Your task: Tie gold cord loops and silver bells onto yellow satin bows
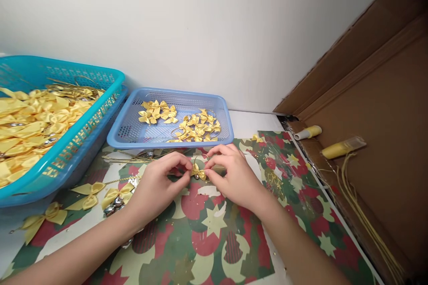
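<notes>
A small yellow ribbon bow point(198, 172) with a gold cord and a small silvery bead is held just above the patterned sheet. My left hand point(167, 176) pinches its left side between thumb and forefinger. On the other side, my right hand point(227, 167) pinches the bow's right edge with thumb and fingertips. Beside my left forearm lie larger yellow bows point(88, 195) and a bow with silver bells point(117, 200). Gold cords point(130, 156) rest behind my left hand.
A blue basket point(115, 131) holding small bows stands behind my hands. At left, a turquoise basket point(110, 98) is heaped with yellow bows. Cardboard point(377, 98) walls the right side, near two yellow-and-clear tubes point(341, 148) and loose yellow cords point(361, 218). Christmas-patterned paper point(214, 222) covers the table.
</notes>
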A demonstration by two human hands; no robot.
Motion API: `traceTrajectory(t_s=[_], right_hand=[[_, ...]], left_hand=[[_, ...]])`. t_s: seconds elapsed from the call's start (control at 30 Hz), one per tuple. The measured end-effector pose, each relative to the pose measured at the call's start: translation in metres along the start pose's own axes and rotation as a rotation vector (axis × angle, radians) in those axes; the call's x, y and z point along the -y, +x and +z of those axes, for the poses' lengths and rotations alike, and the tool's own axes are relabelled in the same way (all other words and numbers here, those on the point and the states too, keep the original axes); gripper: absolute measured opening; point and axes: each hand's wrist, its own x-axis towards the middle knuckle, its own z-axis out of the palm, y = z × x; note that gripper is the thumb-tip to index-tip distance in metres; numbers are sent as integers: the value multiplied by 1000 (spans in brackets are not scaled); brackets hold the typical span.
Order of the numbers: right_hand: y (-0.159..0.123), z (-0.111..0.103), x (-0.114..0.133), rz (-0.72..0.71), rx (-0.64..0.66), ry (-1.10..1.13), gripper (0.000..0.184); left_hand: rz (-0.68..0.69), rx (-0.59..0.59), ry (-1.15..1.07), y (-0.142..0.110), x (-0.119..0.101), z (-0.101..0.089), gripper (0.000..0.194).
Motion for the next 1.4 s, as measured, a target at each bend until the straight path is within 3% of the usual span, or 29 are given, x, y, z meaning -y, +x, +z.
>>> traceTrajectory(t_s=[0.1,0.23,0.43,0.63,0.93,1.07,1.2,1.4], right_hand=[[2,1,-1,6,-24,6,12],[3,2,-5,7,-76,16,11],[5,7,-10,-6,-108,47,12],[8,10,-14,6,-60,54,13],[0,-7,-11,-29,191,79,14],[0,-9,-9,-42,185,136,14],[1,-11,-7,-46,176,190,15],[2,-13,-6,-25,169,205,16]], left_hand=[[40,-3,68,4,-2,-5,9],[93,89,147,11,-7,-10,13],[188,194,242,16,-2,-2,20],[142,212,285,15,10,2,26],[53,310,304,6,-4,-14,16],[72,271,243,14,-1,-16,17],[126,316,123,23,2,-12,20],[100,379,86,24,7,-9,22]])
